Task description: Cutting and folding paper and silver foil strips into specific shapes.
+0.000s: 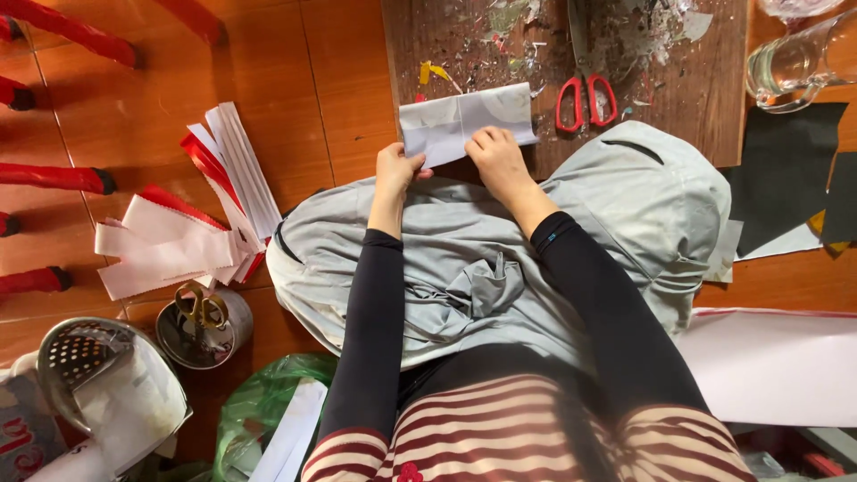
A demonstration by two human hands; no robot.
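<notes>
I pinch a folded grey paper [466, 123] between my left hand [395, 170] and right hand [497, 158], at the edge of a scrap-littered wooden board [678, 80] on the orange tiled floor [134, 116], red scissors [586, 98] nearby.

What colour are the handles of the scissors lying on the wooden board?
Red. The scissors lie on the wooden board, seen clearly in the head view.

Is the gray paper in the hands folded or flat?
Folded. The gray paper shows a crease and doubled layers, pinched by the left hand and right hand.
</notes>
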